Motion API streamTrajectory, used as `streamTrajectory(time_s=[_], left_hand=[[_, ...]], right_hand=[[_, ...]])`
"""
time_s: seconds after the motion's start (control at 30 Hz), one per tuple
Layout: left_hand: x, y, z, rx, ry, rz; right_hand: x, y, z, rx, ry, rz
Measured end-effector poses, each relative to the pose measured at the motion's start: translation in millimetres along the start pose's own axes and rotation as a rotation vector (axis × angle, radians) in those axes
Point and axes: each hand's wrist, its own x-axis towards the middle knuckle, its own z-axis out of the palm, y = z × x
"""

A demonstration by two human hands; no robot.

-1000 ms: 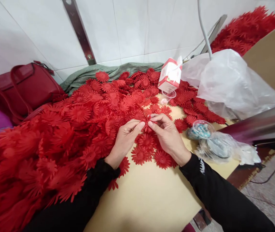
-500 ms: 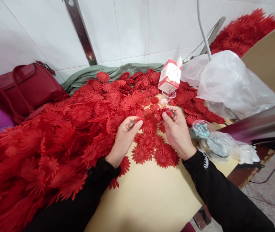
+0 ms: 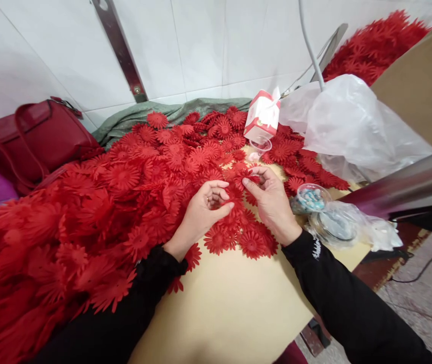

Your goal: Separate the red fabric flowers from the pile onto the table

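Note:
A big heap of red fabric daisy flowers (image 3: pixel 98 202) covers the left and back of a tan table (image 3: pixel 231 308). My right hand (image 3: pixel 271 205) pinches one red flower (image 3: pixel 249 177) between thumb and fingers above the pile. My left hand (image 3: pixel 201 215) hovers just left of it over the loose flowers, palm turned up, fingers curled and apart, nothing in it. Both arms are in black sleeves.
A dark red handbag (image 3: pixel 30 139) lies at the back left, beside a green cloth (image 3: pixel 170 112). A small red-and-white box (image 3: pixel 262 116) and a clear cup (image 3: pixel 259 146) stand behind the hands. Clear plastic bags (image 3: pixel 348 126) and a bag of small parts (image 3: pixel 314 198) lie to the right, under a metal bar (image 3: pixel 401 187).
My hands parted: the right one carried a flower up and away to the right, then drew back a little. My left hand let go and turned its fingers up.

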Motion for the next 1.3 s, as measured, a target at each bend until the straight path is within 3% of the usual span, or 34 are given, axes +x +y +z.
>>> streamTrajectory(time_s=[0.1,0.33,0.6,0.8,1.03,1.17,1.3], left_hand=[[-2.7,1.5,2.1,0.086,-0.06,0.025],[0.3,2.7,1.6,-0.005,0.062,0.015],[2.2,5.2,1.2,-0.056,0.039,-0.016],[1.5,8.5,1.8,-0.055,0.043,-0.026],[1.4,6.3,-0.8,-0.088,0.109,-0.052],[3.9,4.2,-2.5,-0.1,0.126,-0.021],[5.0,3.2,-3.5,-0.107,0.086,-0.009]], right_hand=[[-0.4,-0.5,-0.5,0.011,-0.006,0.013],[-8.2,-2.1,5.8,0.099,-0.205,0.051],[-14.4,-6.3,9.5,-0.092,-0.15,-0.129],[-16.8,-10.2,8.2,-0.142,-0.267,-0.146],[-22.5,-10.4,9.6,-0.251,-0.266,-0.257],[-23.3,-12.3,8.8,-0.232,-0.296,-0.223],[-20.0,-7.4,8.1,-0.092,-0.321,-0.078]])
